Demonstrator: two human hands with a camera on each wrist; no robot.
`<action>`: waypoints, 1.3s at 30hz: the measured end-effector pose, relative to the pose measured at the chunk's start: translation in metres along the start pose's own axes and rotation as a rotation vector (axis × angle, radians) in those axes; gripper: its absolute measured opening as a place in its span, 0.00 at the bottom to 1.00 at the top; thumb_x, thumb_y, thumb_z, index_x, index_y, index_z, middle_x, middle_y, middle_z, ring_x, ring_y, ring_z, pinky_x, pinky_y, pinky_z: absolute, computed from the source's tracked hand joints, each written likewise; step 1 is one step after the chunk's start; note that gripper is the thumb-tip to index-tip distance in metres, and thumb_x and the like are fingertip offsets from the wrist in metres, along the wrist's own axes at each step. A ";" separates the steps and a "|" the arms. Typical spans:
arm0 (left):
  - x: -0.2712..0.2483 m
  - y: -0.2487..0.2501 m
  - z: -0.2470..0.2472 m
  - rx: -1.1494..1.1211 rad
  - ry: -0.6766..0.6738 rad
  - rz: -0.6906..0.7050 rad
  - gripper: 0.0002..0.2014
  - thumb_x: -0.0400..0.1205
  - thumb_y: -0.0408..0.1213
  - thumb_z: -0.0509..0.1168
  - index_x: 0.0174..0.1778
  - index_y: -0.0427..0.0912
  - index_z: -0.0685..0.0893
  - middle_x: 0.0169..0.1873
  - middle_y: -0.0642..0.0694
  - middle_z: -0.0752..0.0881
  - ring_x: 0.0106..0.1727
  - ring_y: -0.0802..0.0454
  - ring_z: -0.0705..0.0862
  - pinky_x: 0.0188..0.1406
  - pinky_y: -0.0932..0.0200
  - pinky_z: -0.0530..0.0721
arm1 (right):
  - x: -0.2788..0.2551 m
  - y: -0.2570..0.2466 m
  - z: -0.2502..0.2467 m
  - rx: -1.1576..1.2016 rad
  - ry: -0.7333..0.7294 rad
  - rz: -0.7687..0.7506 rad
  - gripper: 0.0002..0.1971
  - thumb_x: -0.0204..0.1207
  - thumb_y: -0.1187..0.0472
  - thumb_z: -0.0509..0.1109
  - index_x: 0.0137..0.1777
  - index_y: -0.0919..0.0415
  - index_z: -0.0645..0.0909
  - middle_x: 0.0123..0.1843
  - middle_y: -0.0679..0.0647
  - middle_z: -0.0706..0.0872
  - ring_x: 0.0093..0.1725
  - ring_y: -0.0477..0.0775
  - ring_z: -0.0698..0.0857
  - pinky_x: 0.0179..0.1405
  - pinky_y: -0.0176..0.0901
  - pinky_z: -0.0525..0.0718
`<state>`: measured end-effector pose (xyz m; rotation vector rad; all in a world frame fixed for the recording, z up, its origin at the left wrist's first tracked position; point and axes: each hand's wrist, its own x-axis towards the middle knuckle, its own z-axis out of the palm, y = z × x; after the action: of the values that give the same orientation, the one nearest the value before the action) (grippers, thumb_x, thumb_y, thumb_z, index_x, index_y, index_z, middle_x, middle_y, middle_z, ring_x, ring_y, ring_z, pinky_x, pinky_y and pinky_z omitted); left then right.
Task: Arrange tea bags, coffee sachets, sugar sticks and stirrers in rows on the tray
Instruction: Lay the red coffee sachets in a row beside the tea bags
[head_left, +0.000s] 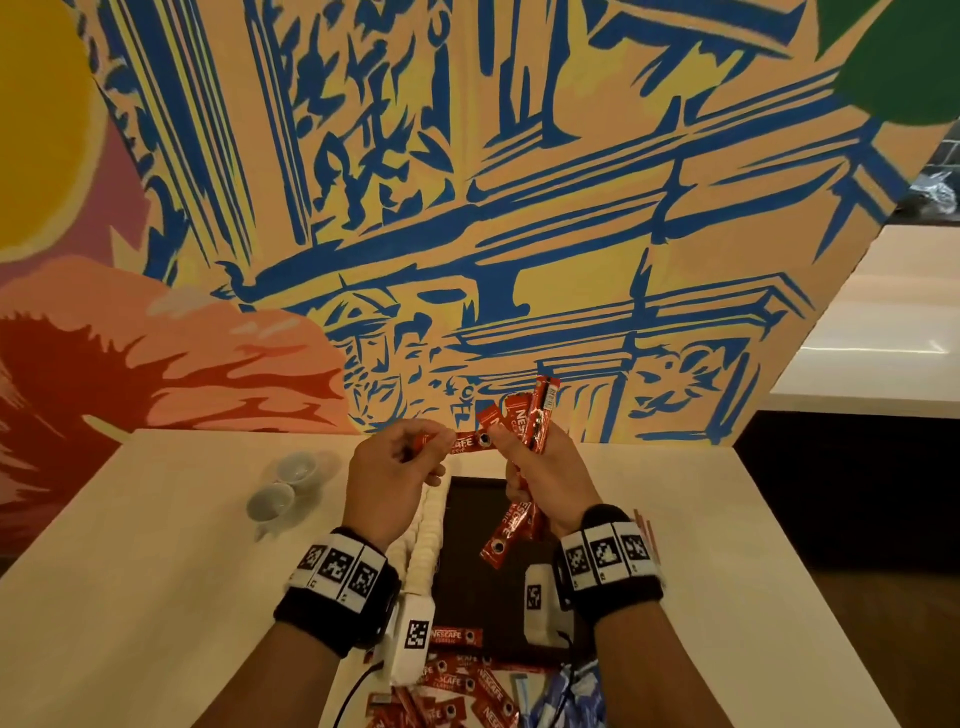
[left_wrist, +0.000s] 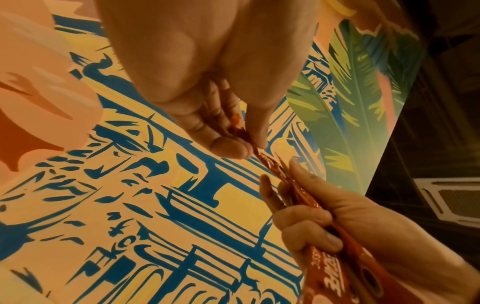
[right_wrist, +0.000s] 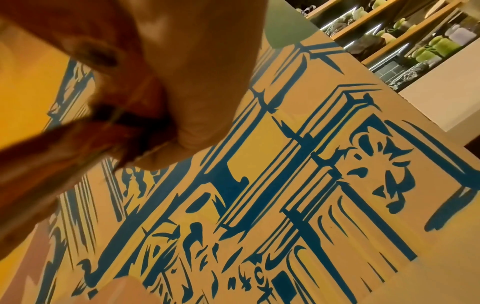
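Both hands are raised over the dark tray (head_left: 470, 561). My right hand (head_left: 511, 449) grips a bunch of red coffee sachets (head_left: 527, 423); their ends fan out above the fist and hang below it. My left hand (head_left: 440, 441) pinches the end of one red sachet (head_left: 465, 443) that lies sideways and reaches into the bunch. In the left wrist view the left hand (left_wrist: 249, 149) nips that sachet (left_wrist: 267, 164) edge-on, and the right hand (left_wrist: 309, 218) curls round the bunch (left_wrist: 335, 267). The right wrist view is blurred, with the fist (right_wrist: 161, 131) close up.
A row of white packets (head_left: 428, 535) lines the tray's left edge. Loose red sachets (head_left: 457, 680) lie at the near edge of the white table (head_left: 156, 545). Two small cups (head_left: 283, 488) stand at the left. Thin red-and-white sticks (head_left: 647, 527) lie at the right. A painted wall (head_left: 467, 208) rises behind.
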<state>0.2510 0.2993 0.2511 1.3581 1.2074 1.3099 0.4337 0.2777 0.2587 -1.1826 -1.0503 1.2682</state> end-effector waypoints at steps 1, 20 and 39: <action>-0.001 0.001 0.000 -0.011 -0.016 -0.005 0.03 0.79 0.37 0.76 0.47 0.43 0.91 0.34 0.45 0.91 0.32 0.48 0.87 0.33 0.57 0.88 | 0.002 0.000 0.001 -0.016 0.020 -0.019 0.13 0.80 0.53 0.76 0.53 0.60 0.77 0.28 0.50 0.77 0.23 0.47 0.72 0.22 0.41 0.72; 0.015 -0.037 -0.016 0.624 -0.400 0.232 0.16 0.79 0.49 0.75 0.64 0.57 0.89 0.47 0.64 0.85 0.46 0.66 0.82 0.54 0.64 0.80 | 0.013 0.041 -0.010 -0.123 0.148 0.103 0.12 0.80 0.56 0.76 0.51 0.62 0.77 0.27 0.53 0.77 0.21 0.49 0.71 0.21 0.41 0.70; -0.034 -0.236 0.011 1.344 -0.843 -0.075 0.17 0.87 0.50 0.57 0.69 0.58 0.84 0.71 0.49 0.77 0.75 0.44 0.68 0.73 0.42 0.65 | 0.010 0.065 -0.039 -0.379 0.193 0.212 0.10 0.81 0.51 0.75 0.53 0.56 0.81 0.43 0.59 0.91 0.24 0.47 0.76 0.22 0.39 0.75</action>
<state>0.2457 0.3009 0.0126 2.3441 1.4466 -0.4110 0.4650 0.2820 0.1890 -1.7080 -1.0709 1.1138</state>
